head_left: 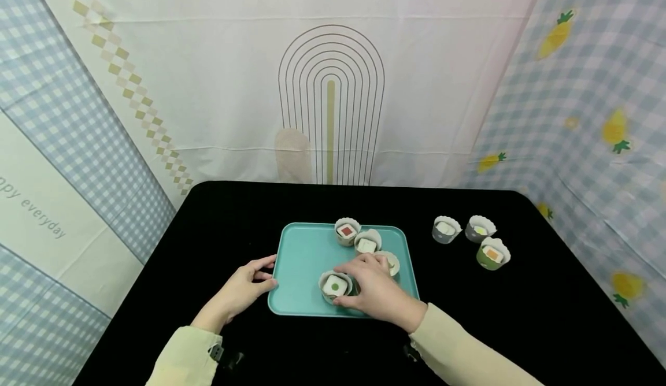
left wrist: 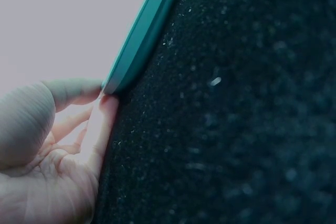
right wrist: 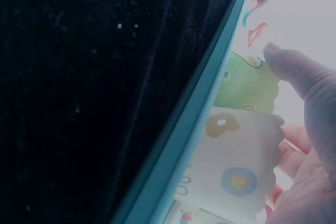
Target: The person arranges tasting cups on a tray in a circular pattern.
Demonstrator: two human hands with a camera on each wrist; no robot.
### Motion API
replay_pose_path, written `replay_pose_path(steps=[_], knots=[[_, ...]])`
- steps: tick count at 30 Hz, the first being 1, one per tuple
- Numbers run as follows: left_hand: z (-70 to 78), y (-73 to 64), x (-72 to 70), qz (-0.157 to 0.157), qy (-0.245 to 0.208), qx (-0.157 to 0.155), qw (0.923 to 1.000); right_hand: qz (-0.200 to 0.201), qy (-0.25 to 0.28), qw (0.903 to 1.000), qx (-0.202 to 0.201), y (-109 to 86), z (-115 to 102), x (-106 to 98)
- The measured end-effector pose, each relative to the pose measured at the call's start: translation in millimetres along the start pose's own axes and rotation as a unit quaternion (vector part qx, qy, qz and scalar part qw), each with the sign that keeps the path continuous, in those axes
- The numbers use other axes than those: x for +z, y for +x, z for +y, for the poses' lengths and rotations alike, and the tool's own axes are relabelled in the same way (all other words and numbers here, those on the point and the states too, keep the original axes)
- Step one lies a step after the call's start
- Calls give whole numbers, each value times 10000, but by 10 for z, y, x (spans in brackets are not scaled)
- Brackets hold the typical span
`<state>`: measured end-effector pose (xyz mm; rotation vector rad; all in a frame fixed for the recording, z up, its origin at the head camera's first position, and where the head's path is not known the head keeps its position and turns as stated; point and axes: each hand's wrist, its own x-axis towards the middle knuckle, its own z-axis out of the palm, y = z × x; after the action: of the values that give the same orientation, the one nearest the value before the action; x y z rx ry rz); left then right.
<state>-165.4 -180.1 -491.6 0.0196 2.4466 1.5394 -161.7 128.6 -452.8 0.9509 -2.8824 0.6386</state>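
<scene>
A teal tray (head_left: 298, 259) lies on the black table. Its left rim is touched by the thumb and fingers of my left hand (head_left: 243, 288), seen close up in the left wrist view too. My right hand (head_left: 377, 288) holds a paper cup (head_left: 335, 288) near the tray's front, thumb in front and fingers behind. That cup contains a white piece with a green dot. In the right wrist view, a green paper cup (right wrist: 244, 85) is by the thumb (right wrist: 294, 69), and a pale patterned cup (right wrist: 226, 156) stands beside it. The right hand partly hides another cup (head_left: 389, 263).
At the tray's back stand a cup with a red-marked piece (head_left: 347, 232) and one with a white piece (head_left: 367, 241). Off the tray to the right are two grey cups (head_left: 445, 230) (head_left: 480, 229) and a green one (head_left: 492, 254). Cloth hangs behind the table.
</scene>
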Motion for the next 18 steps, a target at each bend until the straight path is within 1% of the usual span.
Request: replay_pose_path(steps=[8, 18], knots=[[-8, 9, 6, 40, 29, -1, 10000, 104, 40, 9999, -54, -51, 7, -12], [-23, 2, 12, 32, 12, 6, 10000, 82, 146, 9998, -64, -89, 9, -20]])
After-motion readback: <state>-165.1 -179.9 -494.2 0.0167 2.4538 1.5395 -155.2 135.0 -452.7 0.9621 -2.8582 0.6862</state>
